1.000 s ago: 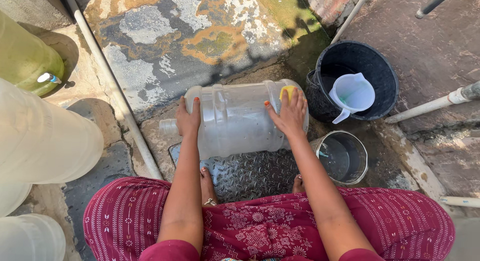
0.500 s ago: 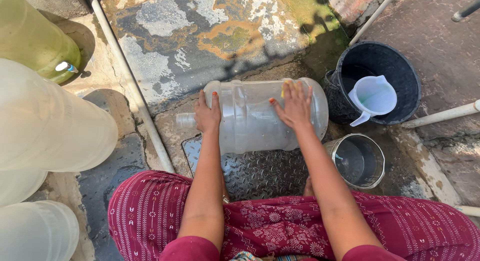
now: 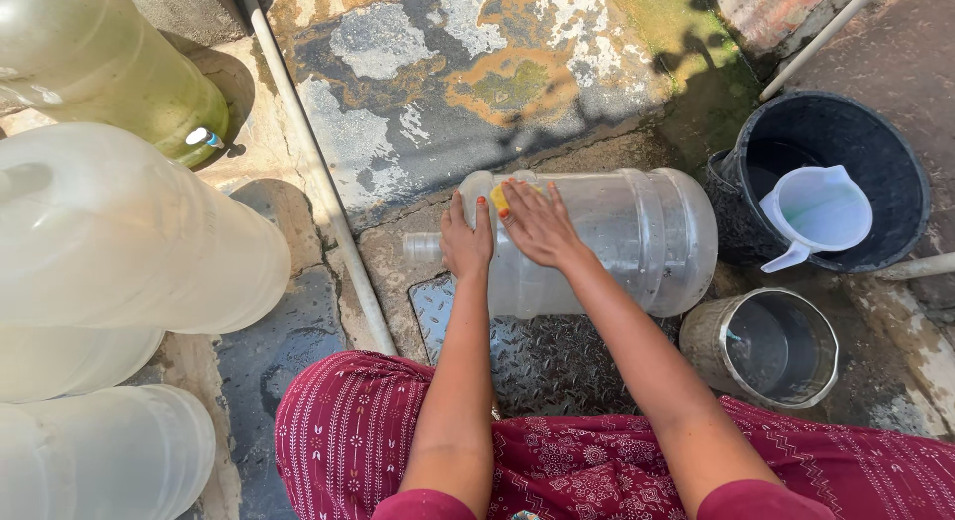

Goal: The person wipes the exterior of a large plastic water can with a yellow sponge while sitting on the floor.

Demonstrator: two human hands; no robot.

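Note:
A large clear plastic water jug (image 3: 637,236) lies on its side on a metal tread plate (image 3: 537,356), its neck pointing left. My left hand (image 3: 466,243) rests flat on the jug's shoulder near the neck. My right hand (image 3: 535,221) presses a yellow sponge (image 3: 500,196) against the jug's upper side, close to the left hand. Both forearms reach out over my red patterned skirt (image 3: 587,460).
A black bucket (image 3: 890,157) with a white plastic jug (image 3: 818,213) inside stands at the right. A steel pot (image 3: 766,346) holding water sits below it. Big translucent bottles (image 3: 119,231) crowd the left edge. A white pipe (image 3: 313,167) runs along the wet, stained concrete.
My right hand with the sponge has slid from the jug's bottom end leftwards to the shoulder beside my left hand. The view has shifted left, showing more bottles.

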